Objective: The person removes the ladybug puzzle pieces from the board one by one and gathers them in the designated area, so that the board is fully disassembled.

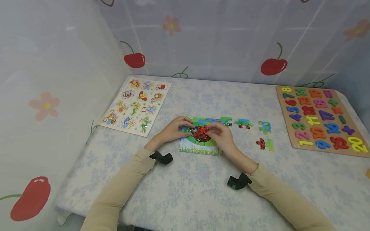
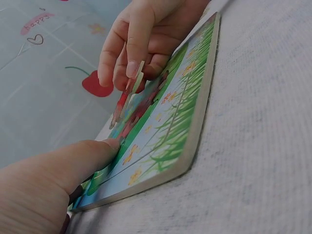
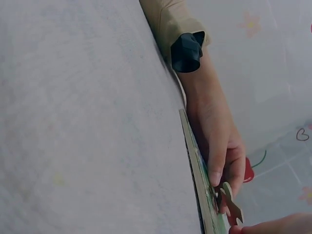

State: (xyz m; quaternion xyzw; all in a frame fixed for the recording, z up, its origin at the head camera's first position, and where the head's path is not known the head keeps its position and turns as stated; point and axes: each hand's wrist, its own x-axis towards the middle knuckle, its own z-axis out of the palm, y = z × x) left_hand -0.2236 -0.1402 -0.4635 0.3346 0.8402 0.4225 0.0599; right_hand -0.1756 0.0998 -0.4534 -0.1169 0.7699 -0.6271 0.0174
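A ladybug jigsaw puzzle [image 1: 199,149] lies on the table, a flat board with a grass border and a partly filled ladybug picture. My left hand [image 1: 177,128] is at its left side, with the thumb and curved fingers resting on the board. Above the ladybug's right side, my right hand [image 1: 222,136] pinches a puzzle piece [image 2: 127,97] between thumb and fingers. That piece is tilted, raised off the board, and red shows on its face. In the right wrist view the piece [image 3: 233,207] shows edge-on, close to the left hand's fingers.
Loose puzzle pieces lie right of the board, among them a blue-and-green one [image 1: 264,127] and a red-and-green one [image 1: 268,145]. An insect puzzle board [image 1: 134,109] is at the back left. On the right lies a number board [image 1: 315,122]. A printed curtain [image 1: 208,41] hangs behind.
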